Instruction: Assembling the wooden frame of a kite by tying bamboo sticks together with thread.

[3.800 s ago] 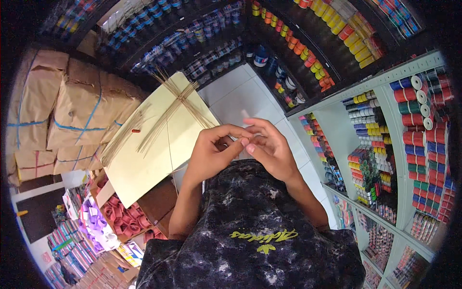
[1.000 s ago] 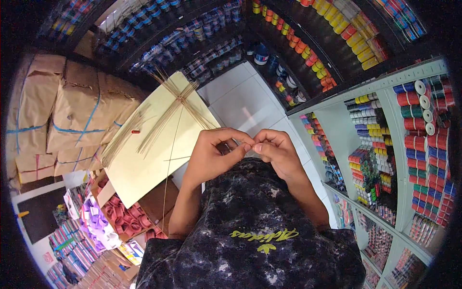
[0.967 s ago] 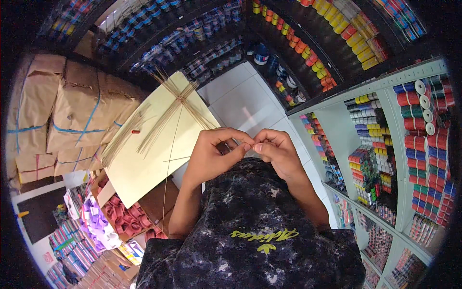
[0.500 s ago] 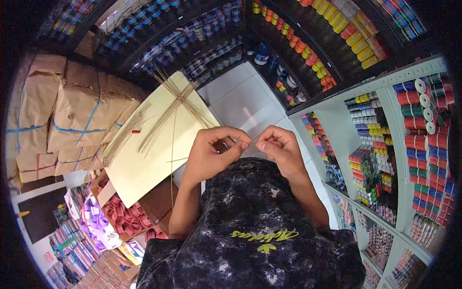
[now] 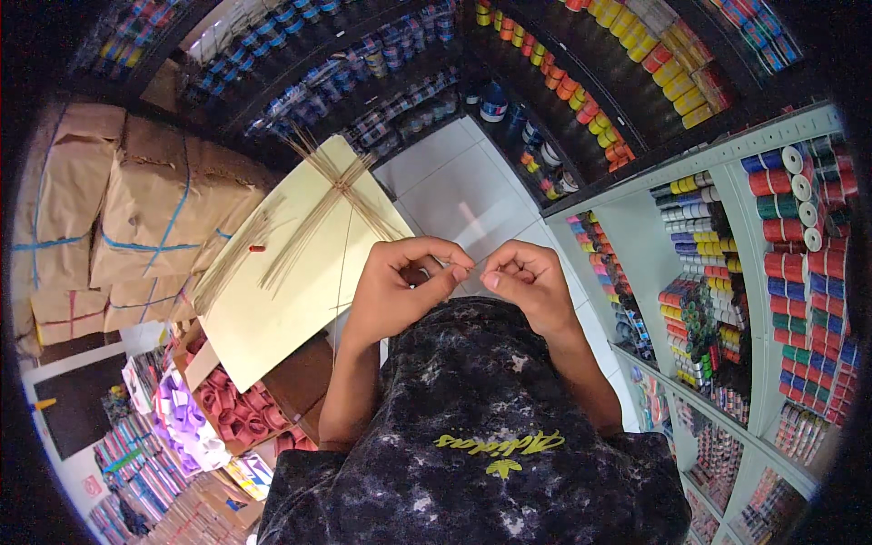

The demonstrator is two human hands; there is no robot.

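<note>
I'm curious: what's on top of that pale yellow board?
On the yellow board: crossed bundles of thin sticks, more sticks at its left edge, and a small red object. The left hand covers part of the right edge; anything there is hidden.

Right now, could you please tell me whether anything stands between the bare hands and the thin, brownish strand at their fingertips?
Nothing visible does: the bare left hand and bare right hand face each other, with the thin, brownish strand faintly showing between them.
</note>
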